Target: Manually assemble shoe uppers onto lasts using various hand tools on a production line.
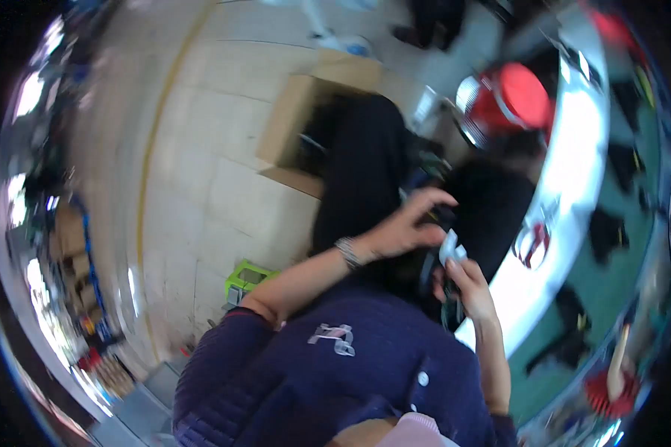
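Note:
My left hand [404,229] reaches in over my lap from the left, a metal-banded watch [347,253] on its wrist. Its thumb and fingers curve round a small black part [442,216], too blurred to name. Just to the right, my right hand [471,289] is closed, pinching a small white strip-like piece [450,246] that points toward the left thumb. Something dark hangs below the right fingers, partly hidden by them. The two hands are close together but apart.
An open cardboard box [285,123] with dark contents stands on the tiled floor by my left leg. A red container [520,97] is ahead right. Along my right runs a bright white bench edge [555,216] with red-handled scissors or pliers, then a green mat [611,290] with several black pieces.

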